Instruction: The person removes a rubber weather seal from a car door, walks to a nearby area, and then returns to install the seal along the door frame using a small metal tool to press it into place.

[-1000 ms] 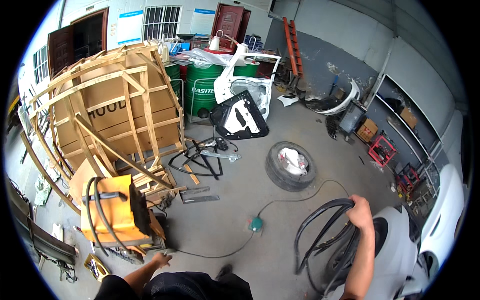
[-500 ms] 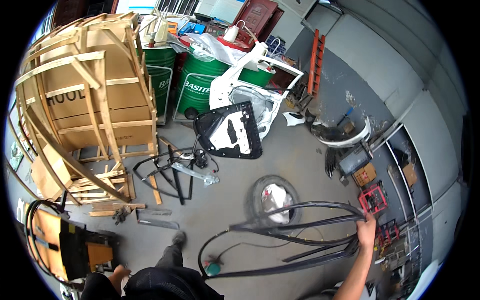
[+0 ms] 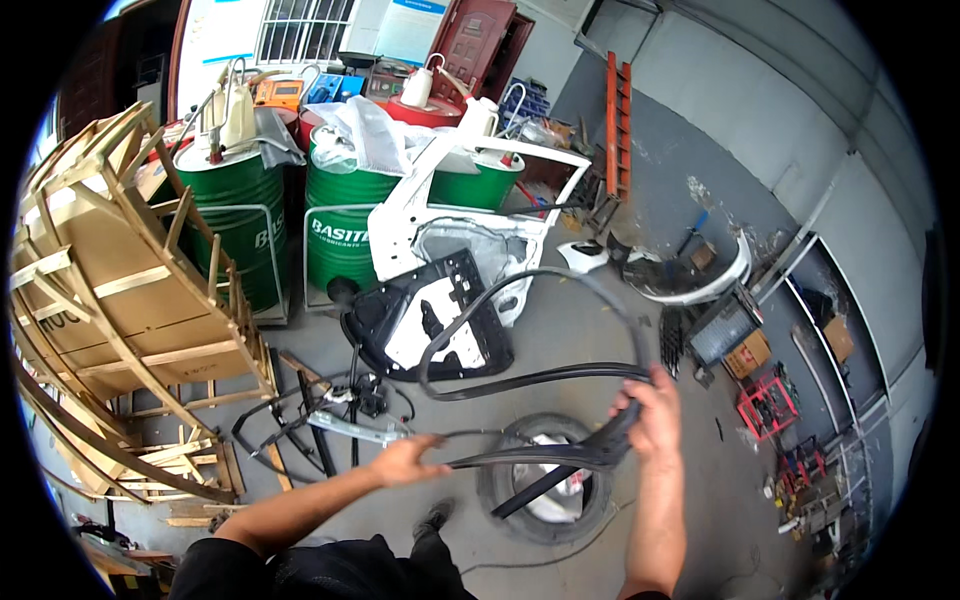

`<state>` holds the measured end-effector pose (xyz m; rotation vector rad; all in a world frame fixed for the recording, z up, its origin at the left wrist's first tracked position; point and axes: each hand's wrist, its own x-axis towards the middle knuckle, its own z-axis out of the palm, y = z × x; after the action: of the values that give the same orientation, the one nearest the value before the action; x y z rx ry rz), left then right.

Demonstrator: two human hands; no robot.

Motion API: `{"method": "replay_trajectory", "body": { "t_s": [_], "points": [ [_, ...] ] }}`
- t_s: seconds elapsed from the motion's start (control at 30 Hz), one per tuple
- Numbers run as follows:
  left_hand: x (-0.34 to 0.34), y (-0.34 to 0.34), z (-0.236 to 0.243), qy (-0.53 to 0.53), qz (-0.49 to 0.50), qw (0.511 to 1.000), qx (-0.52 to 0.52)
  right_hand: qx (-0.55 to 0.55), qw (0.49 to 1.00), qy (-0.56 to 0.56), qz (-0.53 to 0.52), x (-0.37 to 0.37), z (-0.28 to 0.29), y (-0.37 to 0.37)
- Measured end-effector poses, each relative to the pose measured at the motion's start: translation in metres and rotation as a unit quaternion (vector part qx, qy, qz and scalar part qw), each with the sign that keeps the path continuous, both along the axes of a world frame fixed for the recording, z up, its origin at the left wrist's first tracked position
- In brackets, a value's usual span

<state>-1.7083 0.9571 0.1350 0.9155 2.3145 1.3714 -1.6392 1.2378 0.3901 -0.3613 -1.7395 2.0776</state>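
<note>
My right hand [image 3: 655, 412] is closed around a bundle of black rubber door seals [image 3: 540, 376], held up in front of me. One seal curves up into a wide loop; other lengths run left and down from my grip. My left hand [image 3: 405, 462] reaches toward the lower length, thumb and fingers apart. It is right beside that length's left part; whether it touches cannot be made out. Below the seals a tyre [image 3: 492, 500] lies on the floor with a white bag inside it. Beyond stands a white car door shell [image 3: 392, 238], a black and white door panel [image 3: 485, 318] leaning against it.
Wooden crate framing with cardboard [image 3: 150, 310] stands at left. Green drums [image 3: 235, 220] line the back. A black window frame assembly [image 3: 320, 440] lies near my left arm. At right are a white bumper [image 3: 735, 275], a red crate [image 3: 768, 405] and an orange ladder [image 3: 618, 130].
My right hand has brought the seals inward and up, from the right side to in front of me. My left hand has risen from my side toward them. The view has shifted.
</note>
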Motion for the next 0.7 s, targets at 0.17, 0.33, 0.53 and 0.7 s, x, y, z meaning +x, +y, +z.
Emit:
{"method": "replay_trajectory", "body": {
  "t_s": [0.17,0.33,0.53,0.7],
  "points": [
    [-0.082,0.130,0.013,0.085,0.005,0.996,0.022,-0.121,0.990,0.015,0.074,-0.151,-0.045,0.032],
    [-0.178,0.192,-0.003,-0.007,0.089,0.995,-0.043,-0.127,0.974,0.094,0.165,-0.280,-0.058,0.082],
    [-0.280,0.240,-0.024,-0.056,0.122,0.991,-0.031,-0.066,0.941,0.229,0.242,-0.377,0.002,0.120],
    [-0.374,0.285,-0.038,-0.087,0.021,0.993,0.071,0.026,0.914,0.255,0.314,-0.474,0.029,0.143]
  ]
}}
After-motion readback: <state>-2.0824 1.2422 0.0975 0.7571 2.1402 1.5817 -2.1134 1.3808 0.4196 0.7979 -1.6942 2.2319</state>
